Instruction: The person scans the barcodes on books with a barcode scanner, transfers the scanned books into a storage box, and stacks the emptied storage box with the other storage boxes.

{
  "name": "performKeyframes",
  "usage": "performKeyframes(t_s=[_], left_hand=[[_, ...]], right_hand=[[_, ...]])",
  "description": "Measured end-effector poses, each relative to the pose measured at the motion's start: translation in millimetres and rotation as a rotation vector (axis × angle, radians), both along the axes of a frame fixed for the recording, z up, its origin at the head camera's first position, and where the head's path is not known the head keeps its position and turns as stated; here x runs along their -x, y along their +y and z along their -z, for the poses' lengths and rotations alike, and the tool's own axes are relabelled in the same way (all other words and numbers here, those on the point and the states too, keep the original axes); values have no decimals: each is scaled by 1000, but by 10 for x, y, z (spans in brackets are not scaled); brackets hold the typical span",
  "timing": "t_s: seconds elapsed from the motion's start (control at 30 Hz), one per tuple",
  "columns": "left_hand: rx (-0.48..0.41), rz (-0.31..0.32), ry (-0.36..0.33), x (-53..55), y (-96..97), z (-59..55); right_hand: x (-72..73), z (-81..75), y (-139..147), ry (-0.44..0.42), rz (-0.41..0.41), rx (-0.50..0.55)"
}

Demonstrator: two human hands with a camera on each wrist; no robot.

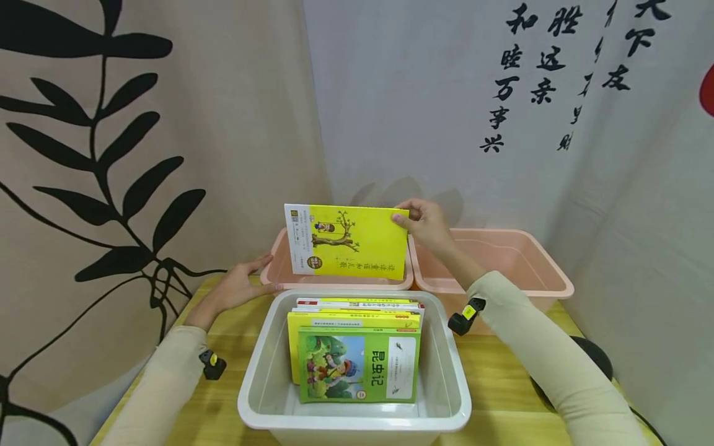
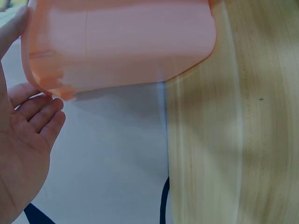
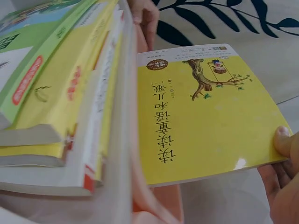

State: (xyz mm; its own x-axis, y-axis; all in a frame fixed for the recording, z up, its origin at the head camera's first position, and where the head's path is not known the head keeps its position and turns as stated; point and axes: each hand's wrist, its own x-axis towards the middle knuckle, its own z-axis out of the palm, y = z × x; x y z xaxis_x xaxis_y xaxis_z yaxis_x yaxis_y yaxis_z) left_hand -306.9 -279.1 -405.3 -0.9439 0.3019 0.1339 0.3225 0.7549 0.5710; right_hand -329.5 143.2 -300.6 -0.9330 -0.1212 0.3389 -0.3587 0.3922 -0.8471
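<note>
My right hand [image 1: 428,229] pinches a yellow paperback book [image 1: 357,241] at its right end, thumb on the cover. The book, with a tree and a child on a swing on it, is tilted sideways over the left pink bin [image 1: 334,284]. At that bin's left end my left hand [image 1: 237,285] holds the rim, thumb and fingers spread around it, as the left wrist view also shows. In front, a white bin [image 1: 253,396] holds several books in a row, with a green book [image 1: 359,365] foremost and yellow books [image 1: 292,347] behind it.
A second pink bin [image 1: 496,260] stands to the right of the first, under my right forearm. The bins rest on a wooden table [image 1: 502,378]. Curtains with leaf prints and black lettering hang close behind. A dark round object [image 1: 594,356] with a cable lies at the right.
</note>
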Motion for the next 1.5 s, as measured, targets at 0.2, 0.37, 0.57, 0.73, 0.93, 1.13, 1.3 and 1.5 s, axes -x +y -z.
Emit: performKeyframes(t_s=[0.2,0.37,0.57,0.73,0.93,1.13,1.3,1.5], left_hand=[[9,-5,5,16,11,14],[8,-11,0,16,18,18],[1,-7,2,3,4,29],[8,-9,-2,-3,1,27],[19,-13,2,-9,4,20],[12,-4,10,-9,4,26],[13,-6,3,-8,1,27],[17,-7,4,-5,4,15]], right_hand=[[27,141,-50,-53,-15,-41],[59,275,-89,-79,-17,-88],[93,418,-120,-91,-39,-145],[98,469,-138,-133,-83,-136],[99,477,-183,-210,-99,-167],[100,493,-192,-267,-137,-213],[109,512,-172,-301,-187,-220],[86,490,-158,-330,-170,-232]])
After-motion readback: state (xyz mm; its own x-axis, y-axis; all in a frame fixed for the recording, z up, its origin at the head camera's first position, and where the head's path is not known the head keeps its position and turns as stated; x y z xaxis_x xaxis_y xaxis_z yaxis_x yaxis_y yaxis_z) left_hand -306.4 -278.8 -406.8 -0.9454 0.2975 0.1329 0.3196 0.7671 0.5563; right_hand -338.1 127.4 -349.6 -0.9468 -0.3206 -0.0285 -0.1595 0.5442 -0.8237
